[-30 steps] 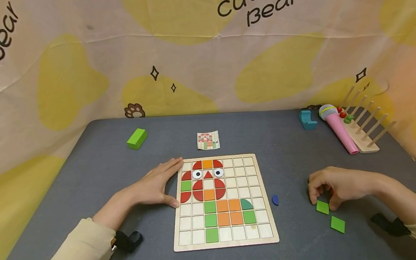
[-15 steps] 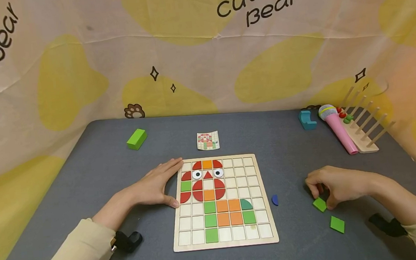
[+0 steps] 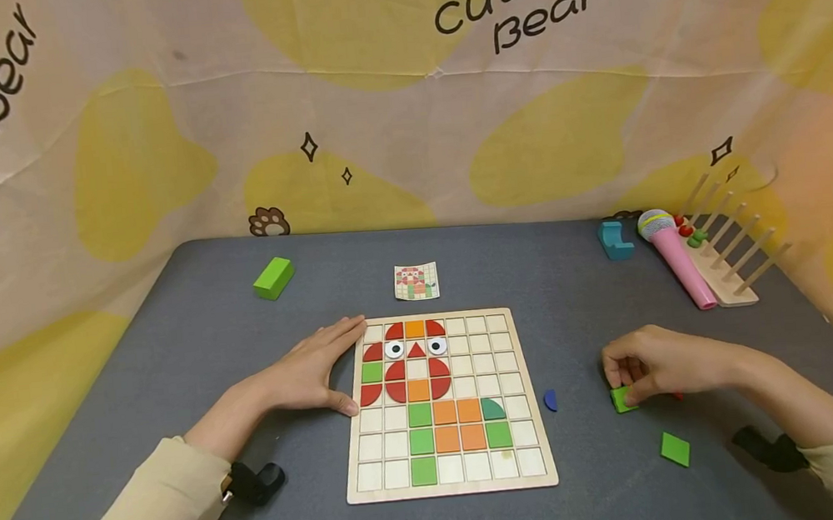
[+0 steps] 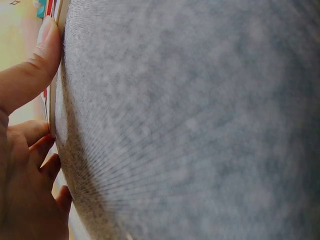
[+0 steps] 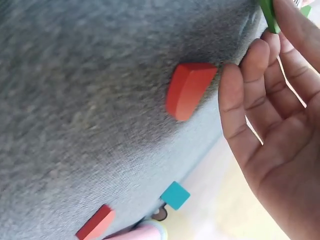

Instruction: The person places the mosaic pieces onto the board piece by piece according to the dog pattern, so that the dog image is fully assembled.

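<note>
My left hand (image 3: 307, 373) lies beside the wooden grid board (image 3: 454, 489), thumb and fingertips touching its left edge; in the left wrist view the thumb (image 4: 46, 47) presses along that edge. Red, green, orange and teal tiles and two eye pieces fill some of the board's squares. To the right of the board, my right hand (image 3: 667, 361) pinches a green square tile (image 3: 621, 401) between thumb and fingers. The right wrist view shows this green tile (image 5: 270, 15) at the fingertips, with a red curved piece (image 5: 187, 92) lying beside the hand.
A second green tile (image 3: 676, 449) lies nearer the front, and a blue piece (image 3: 550, 400) by the board. Behind are a picture card (image 3: 416, 282), green block (image 3: 273, 279), teal block (image 3: 615, 241), pink microphone (image 3: 680, 264) and peg rack (image 3: 731, 284). Another red piece (image 5: 95, 222) shows.
My right hand has shifted left and slightly away, carrying the green tile with it from beside the other green one. A bit of red now shows behind the hand. My left hand stays put.
</note>
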`<action>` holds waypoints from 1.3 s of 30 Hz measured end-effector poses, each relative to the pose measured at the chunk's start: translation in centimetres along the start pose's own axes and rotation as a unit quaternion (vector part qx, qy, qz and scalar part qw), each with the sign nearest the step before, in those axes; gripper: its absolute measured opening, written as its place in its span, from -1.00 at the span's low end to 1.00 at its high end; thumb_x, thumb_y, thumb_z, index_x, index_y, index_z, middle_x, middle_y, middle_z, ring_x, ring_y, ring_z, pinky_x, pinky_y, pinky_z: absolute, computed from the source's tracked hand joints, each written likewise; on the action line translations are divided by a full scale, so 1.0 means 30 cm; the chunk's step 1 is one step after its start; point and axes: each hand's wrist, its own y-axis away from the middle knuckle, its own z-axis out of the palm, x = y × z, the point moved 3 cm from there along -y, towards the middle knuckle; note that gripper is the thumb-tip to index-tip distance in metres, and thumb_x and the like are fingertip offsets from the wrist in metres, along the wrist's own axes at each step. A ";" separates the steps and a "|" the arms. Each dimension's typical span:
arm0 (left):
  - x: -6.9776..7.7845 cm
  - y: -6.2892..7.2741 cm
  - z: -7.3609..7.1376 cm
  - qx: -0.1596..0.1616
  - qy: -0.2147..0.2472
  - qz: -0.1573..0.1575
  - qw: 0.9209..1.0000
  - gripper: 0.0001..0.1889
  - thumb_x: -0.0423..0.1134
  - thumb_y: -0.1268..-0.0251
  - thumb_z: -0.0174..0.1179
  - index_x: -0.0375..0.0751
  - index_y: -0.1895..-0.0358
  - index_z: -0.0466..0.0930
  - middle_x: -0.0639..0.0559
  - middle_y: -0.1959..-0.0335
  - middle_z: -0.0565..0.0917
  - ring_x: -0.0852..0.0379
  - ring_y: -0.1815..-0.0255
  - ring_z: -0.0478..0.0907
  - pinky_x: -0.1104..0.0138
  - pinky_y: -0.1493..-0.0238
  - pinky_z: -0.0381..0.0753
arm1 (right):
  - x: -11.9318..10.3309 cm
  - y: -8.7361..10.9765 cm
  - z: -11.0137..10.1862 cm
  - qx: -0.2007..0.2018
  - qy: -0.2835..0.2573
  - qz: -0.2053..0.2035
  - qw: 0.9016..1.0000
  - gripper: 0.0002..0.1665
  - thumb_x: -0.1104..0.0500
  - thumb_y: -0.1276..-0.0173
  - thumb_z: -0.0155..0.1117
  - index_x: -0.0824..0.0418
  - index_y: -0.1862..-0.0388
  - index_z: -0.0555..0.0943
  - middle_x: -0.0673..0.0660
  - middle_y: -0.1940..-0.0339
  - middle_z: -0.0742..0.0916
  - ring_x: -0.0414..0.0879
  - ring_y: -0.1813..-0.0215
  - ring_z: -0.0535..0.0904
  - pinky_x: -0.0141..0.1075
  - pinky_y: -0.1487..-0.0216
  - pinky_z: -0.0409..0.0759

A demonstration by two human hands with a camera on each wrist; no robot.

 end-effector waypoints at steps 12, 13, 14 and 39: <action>-0.004 0.000 -0.001 0.003 -0.001 0.005 1.000 0.23 0.14 0.17 0.54 -0.17 -0.58 0.02 -0.09 -0.64 0.04 -0.21 -0.66 -0.06 -0.19 -0.60 -0.03 | -0.099 -0.061 0.026 0.042 -0.027 -0.023 0.998 -0.85 0.05 -0.29 0.40 -0.09 0.37 0.56 -0.21 0.48 0.68 -0.42 0.44 0.55 -0.44 0.41 0.60; -0.004 0.000 -0.001 0.003 -0.002 0.006 1.000 0.23 0.15 0.17 0.54 -0.17 -0.58 0.02 -0.09 -0.64 0.05 -0.21 -0.66 -0.06 -0.19 -0.60 -0.03 | -0.110 -0.069 0.031 0.045 -0.028 -0.021 0.998 -0.86 0.05 -0.29 0.40 -0.09 0.36 0.57 -0.21 0.47 0.68 -0.42 0.43 0.56 -0.43 0.40 0.61; -0.004 0.000 -0.001 0.003 -0.001 0.004 1.000 0.23 0.14 0.18 0.54 -0.17 -0.58 0.01 -0.08 -0.64 0.04 -0.20 -0.66 -0.06 -0.18 -0.61 -0.03 | -0.121 -0.078 0.037 0.047 -0.031 -0.020 0.998 -0.87 0.05 -0.29 0.40 -0.09 0.33 0.58 -0.21 0.47 0.68 -0.41 0.42 0.56 -0.43 0.38 0.62; -0.008 -0.005 0.002 0.002 -0.009 0.003 1.000 0.24 0.17 0.18 0.53 -0.15 -0.59 0.01 -0.08 -0.64 0.04 -0.20 -0.66 -0.05 -0.19 -0.60 -0.01 | -0.306 -0.248 0.213 0.043 -0.106 0.001 0.993 -0.86 0.26 -0.26 0.39 0.02 0.26 0.73 -0.15 0.48 0.70 -0.43 0.43 0.53 -0.48 0.39 0.61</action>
